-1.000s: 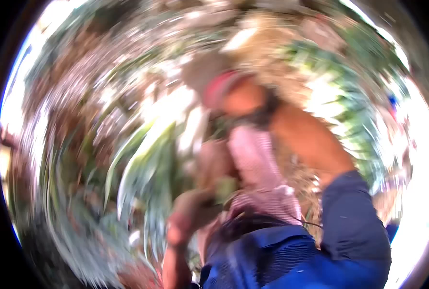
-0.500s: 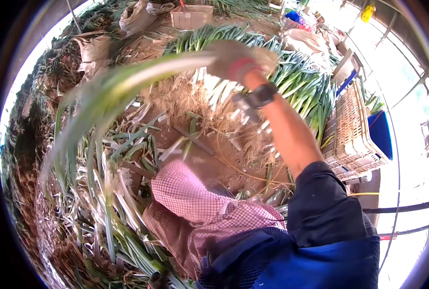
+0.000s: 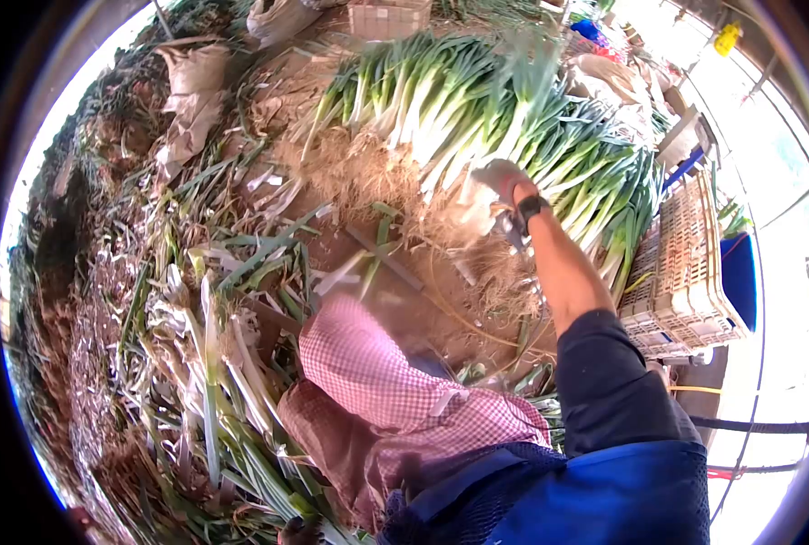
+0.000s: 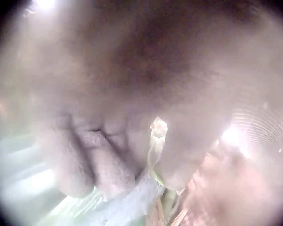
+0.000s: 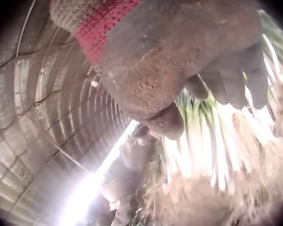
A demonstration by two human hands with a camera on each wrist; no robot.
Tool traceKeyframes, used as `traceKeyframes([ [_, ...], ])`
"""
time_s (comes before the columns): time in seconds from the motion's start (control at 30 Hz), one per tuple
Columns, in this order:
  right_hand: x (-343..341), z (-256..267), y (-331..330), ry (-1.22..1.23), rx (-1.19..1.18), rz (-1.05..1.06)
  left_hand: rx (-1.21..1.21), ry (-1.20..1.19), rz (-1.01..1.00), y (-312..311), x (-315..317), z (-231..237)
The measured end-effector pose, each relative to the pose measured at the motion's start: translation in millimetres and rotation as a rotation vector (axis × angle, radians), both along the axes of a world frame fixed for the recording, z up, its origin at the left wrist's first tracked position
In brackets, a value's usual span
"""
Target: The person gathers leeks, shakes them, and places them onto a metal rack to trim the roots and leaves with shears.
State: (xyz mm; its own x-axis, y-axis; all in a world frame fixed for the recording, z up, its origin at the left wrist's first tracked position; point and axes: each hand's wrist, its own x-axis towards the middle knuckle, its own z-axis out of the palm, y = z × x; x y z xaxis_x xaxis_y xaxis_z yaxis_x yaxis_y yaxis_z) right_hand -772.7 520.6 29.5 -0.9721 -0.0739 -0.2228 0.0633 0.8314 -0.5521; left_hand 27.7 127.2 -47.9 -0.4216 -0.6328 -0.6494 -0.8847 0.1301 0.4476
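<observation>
My gloved right hand (image 3: 500, 177) is over the root ends of a broad row of long green onions (image 3: 432, 91). In the right wrist view its fingers (image 5: 231, 84) are loosely extended, the thumb apart from them, with white stalks and roots behind. Low in the head view, my left hand (image 4: 103, 165) is by a heap of loose green onions (image 3: 268, 486). The left wrist view shows its fingers bent a little, pale blurred stalks beneath. A thin strip of dry leaf (image 4: 156, 146) hangs between its fingers and thumb.
Stacked plastic crates (image 3: 677, 272) stand at the right, with another crate (image 3: 388, 18) at the back. Leaf scraps and peelings (image 3: 214, 336) cover the ground at left. A sack (image 3: 191, 86) stands behind them. A checked cloth (image 3: 377, 372) covers the person's lap and leg.
The right hand has swung a green onion from the left over to the row and let it go there. It now sits lower and farther right. The left hand has dropped to the bottom edge.
</observation>
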Motion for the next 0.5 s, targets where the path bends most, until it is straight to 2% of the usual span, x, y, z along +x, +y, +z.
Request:
traceKeyframes([
  [0.03,18.9,-12.8,-17.6,-0.071,-0.014,0.084,-0.003,0.008,0.002,0.0,3.1,3.0],
  [0.07,58.0,-2.5,-41.9,0.025,0.229,0.231,-0.009,0.026,0.005,-1.7,5.0,8.6],
  [0.17,46.8,-173.0,-54.2,0.745,0.232,0.810,-0.064,0.115,0.042,1.2,3.2,47.6],
  [0.2,70.1,-143.1,-83.9,0.364,0.021,0.812,-0.092,0.154,0.076,3.7,-4.2,67.2],
  [0.23,100.2,-104.1,-122.7,-0.121,-0.271,0.634,-0.121,0.193,0.121,4.8,-16.4,87.4],
  [0.27,127.2,-81.6,-159.0,-0.384,-0.441,0.538,-0.149,0.236,0.173,3.4,-30.2,106.2],
  [0.3,151.3,-57.1,-190.4,-0.498,-0.530,0.550,-0.164,0.265,0.268,1.2,-54.3,123.1],
  [0.33,171.2,-44.9,-218.8,-0.528,-0.539,0.595,-0.213,0.330,0.291,-3.9,-69.4,128.0],
  [0.4,215.6,-9.4,-264.9,-0.424,-0.630,0.866,-0.275,0.402,0.305,-9.7,-102.7,132.9],
  [0.43,238.0,11.1,-283.3,-0.432,-0.633,0.883,-0.283,0.404,0.303,-12.7,-119.2,132.6],
  [0.5,283.6,42.3,-320.7,-0.184,-0.257,1.138,-0.205,0.335,0.302,-30.9,-140.4,107.4],
])
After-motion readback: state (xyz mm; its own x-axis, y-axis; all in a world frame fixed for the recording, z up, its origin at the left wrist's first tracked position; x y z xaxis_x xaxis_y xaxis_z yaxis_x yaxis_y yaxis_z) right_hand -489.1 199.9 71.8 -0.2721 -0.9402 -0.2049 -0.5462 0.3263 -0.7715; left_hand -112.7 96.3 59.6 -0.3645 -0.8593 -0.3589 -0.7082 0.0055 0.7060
